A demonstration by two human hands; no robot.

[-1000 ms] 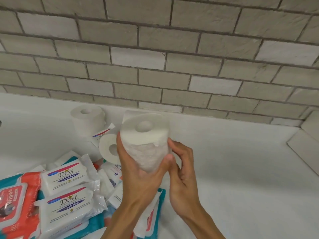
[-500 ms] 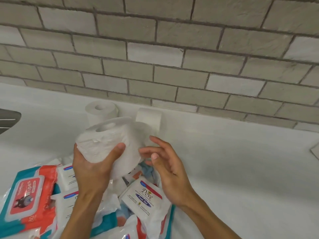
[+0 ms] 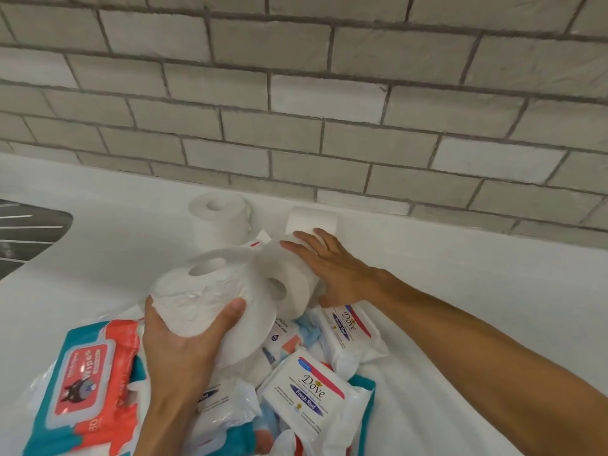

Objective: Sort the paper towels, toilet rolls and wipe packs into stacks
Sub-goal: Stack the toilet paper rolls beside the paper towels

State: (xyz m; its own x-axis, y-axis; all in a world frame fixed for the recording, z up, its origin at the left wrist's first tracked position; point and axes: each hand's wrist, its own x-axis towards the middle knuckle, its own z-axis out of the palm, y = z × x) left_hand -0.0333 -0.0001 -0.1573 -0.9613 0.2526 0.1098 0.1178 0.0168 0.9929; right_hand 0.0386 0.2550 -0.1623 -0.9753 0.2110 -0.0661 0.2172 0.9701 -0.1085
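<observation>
Left hand [image 3: 184,350]: grips crumpled toilet roll [image 3: 210,301] over wipe packs [image 3: 306,390] at 6 o'clock; right hand [image 3: 332,268]: rests near-straight fingers on second roll [image 3: 289,284], sideways at first's 2 o'clock; step likely roll-gathering; next needs closed grip, lift toward upright roll [image 3: 218,218] at 12 o'clock.

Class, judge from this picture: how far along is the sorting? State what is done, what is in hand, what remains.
Done: an upright roll and a second roll sit by the wall, unstacked. In hand: the left hand grips a toilet roll; the right hand touches a sideways roll. Left: the Dove pack, red wipes pack and others lie heaped.
</observation>
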